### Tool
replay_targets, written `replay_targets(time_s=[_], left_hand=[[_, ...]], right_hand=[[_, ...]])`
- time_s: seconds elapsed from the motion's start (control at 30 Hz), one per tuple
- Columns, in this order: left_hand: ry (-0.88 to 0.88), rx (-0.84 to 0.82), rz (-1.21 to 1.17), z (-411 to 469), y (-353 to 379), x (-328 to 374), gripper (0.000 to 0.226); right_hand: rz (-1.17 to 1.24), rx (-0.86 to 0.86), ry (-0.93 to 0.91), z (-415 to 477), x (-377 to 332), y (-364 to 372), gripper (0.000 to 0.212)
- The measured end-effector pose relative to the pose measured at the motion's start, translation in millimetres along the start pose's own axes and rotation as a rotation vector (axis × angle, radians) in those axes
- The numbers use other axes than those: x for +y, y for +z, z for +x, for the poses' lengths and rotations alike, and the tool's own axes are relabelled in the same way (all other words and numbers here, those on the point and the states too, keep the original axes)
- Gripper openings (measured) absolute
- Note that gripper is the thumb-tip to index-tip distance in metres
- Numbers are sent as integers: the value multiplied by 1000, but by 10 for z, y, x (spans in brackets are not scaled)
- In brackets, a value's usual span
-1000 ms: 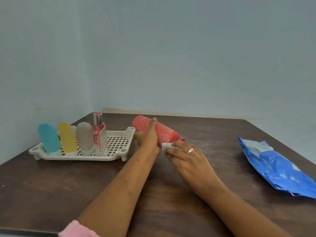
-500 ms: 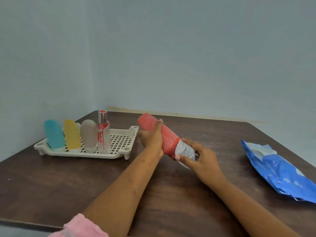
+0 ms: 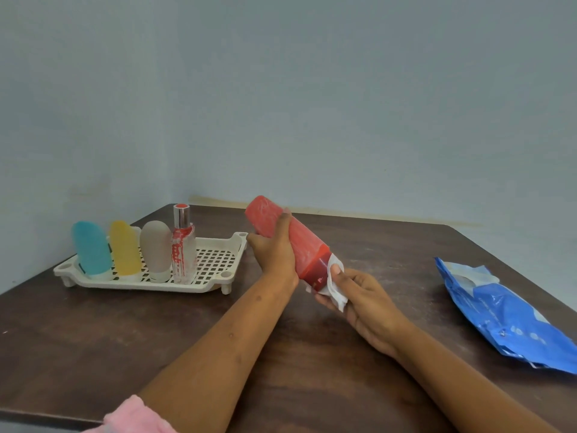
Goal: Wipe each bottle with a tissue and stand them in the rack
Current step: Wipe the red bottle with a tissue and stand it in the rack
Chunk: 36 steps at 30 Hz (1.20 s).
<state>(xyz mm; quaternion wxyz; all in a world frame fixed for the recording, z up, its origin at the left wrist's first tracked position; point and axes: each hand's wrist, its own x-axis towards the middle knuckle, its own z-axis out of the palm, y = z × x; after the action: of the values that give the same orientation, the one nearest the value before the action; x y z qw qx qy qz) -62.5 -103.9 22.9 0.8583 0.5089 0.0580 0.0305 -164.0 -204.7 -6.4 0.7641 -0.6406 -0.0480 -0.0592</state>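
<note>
Above the surface (image 3: 93, 339), the left hand (image 3: 274, 254) grips the tilted red bottle (image 3: 301, 240) while the right hand (image 3: 365, 298) pinches a tissue (image 3: 336, 290) against its cap end, seemingly mid-wipe; next it needs standing upright in the rack (image 3: 218, 257).

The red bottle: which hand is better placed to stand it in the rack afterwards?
Probably the left. The left hand grips the red bottle by its body, beside the rack; the right hand holds the tissue at its cap end, farther away.
</note>
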Motion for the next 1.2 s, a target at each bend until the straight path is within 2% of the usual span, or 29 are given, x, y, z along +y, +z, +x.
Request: replay_targets(time_s=[0.1, 0.2, 0.57, 0.63, 0.8, 0.87, 1.03, 1.2], left_hand=[[9, -13, -40, -27, 3, 3, 59], [6, -34, -71, -54, 8, 1, 63], [13, -62, -149, -52, 17, -14, 60], [42, -54, -142, -46, 2, -3, 59], [116, -56, -120, 48, -84, 29, 50], [166, -76, -92, 75, -102, 21, 48], [367, -200, 111, 69, -119, -36, 42], [510, -331, 308, 16, -101, -58, 49]], right_hand=[[143, -14, 43, -14, -15, 21, 37], [187, 16, 88, -19, -11, 35, 44], [174, -24, 123, -32, -12, 68, 52], [96, 2, 102, -25, -2, 60, 48], [47, 205, -33, 18, -17, -33, 29], [-42, 253, -60, 24, 1, -60, 22], [-205, 287, -95, 49, 110, -67, 24], [-191, 342, -119, 87, 137, -102, 21]])
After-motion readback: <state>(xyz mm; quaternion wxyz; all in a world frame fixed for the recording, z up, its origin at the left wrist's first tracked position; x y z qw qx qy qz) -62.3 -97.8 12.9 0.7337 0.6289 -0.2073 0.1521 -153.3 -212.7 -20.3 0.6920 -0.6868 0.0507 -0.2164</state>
